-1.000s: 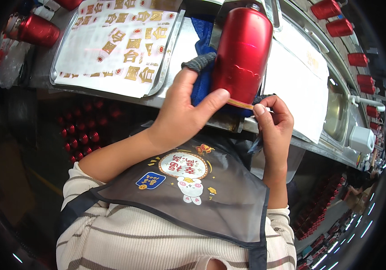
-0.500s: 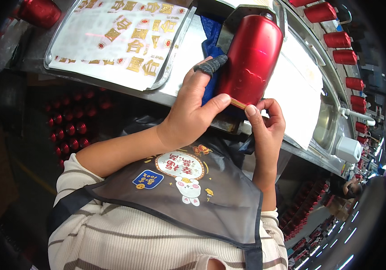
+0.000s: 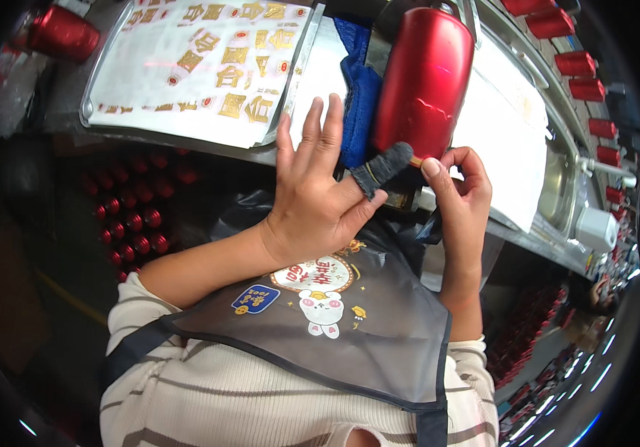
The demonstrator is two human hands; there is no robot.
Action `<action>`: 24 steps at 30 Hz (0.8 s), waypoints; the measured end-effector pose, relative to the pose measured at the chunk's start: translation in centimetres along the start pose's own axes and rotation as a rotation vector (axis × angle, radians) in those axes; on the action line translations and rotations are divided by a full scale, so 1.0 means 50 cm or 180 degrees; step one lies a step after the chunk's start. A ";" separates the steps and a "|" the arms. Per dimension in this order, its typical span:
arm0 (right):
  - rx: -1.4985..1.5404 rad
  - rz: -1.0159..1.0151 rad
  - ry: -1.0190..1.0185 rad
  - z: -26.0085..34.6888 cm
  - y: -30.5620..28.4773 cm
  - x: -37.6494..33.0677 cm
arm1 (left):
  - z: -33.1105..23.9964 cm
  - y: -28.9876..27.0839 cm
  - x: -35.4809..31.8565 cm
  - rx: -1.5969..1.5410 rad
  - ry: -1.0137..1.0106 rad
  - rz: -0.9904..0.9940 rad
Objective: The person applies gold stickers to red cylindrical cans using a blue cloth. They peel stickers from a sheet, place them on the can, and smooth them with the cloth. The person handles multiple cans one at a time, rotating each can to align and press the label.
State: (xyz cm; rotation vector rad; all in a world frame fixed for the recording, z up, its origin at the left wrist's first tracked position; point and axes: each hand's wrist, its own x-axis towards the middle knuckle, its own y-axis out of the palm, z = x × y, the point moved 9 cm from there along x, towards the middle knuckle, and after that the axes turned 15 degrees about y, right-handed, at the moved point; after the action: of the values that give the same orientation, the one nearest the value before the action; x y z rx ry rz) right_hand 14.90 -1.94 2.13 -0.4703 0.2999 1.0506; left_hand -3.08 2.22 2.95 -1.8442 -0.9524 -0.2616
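A glossy red bottle (image 3: pixel 428 78) lies with its base toward me, a blue cloth (image 3: pixel 362 104) along its left side. At the base's edge a thin gold strip (image 3: pixel 416 161) shows, partly hidden by fingers. My right hand (image 3: pixel 463 197) pinches the strip's right end between thumb and forefinger, against the bottle. My left hand (image 3: pixel 309 194) is open, its fingers spread. A dark cloth finger cover (image 3: pixel 382 170) sits on its forefinger, whose tip touches the bottle's lower left edge by the strip. The left thumb points toward the strip, apart from it.
On the left, a metal tray (image 3: pixel 86 112) bears white sheets with gold characters. Another red bottle (image 3: pixel 62 33) stands beyond it. White paper (image 3: pixel 510 141) lies right of the bottle, near a sink with a white jug (image 3: pixel 597 227). Several red bottles line the right; more sit below the bench.
My left hand has let go of the strip with its thumb, opened its fingers and brought the covered forefinger down to the bottle's lower edge. The right hand keeps its pinch.
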 end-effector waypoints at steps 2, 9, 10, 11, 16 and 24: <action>-0.0041 -0.0018 -0.0148 -0.001 -0.002 0.006 | 0.010 -0.001 -0.012 -0.0006 -0.0033 0.0113; 0.0138 0.0263 -0.0086 -0.005 -0.035 0.012 | 0.000 -0.013 0.012 0.0253 0.0225 0.0260; 0.0192 0.0324 -0.0059 -0.010 -0.037 0.011 | -0.005 -0.017 0.017 0.0332 0.0314 0.0314; 0.0203 0.0319 -0.0094 -0.012 -0.039 0.012 | -0.007 -0.019 0.024 0.0308 0.0399 0.0258; 0.0251 0.0302 -0.0182 -0.025 -0.038 0.024 | -0.018 -0.026 0.046 0.0572 0.0700 0.0531; 0.0407 0.0295 -0.0168 -0.022 -0.043 0.013 | -0.017 -0.024 0.056 0.0799 0.0844 0.0839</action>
State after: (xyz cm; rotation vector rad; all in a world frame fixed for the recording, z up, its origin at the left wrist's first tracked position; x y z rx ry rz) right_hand 17.09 -2.89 1.37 -0.3158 0.3423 1.1247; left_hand -1.86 3.08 5.74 -1.6329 -0.5272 -0.2074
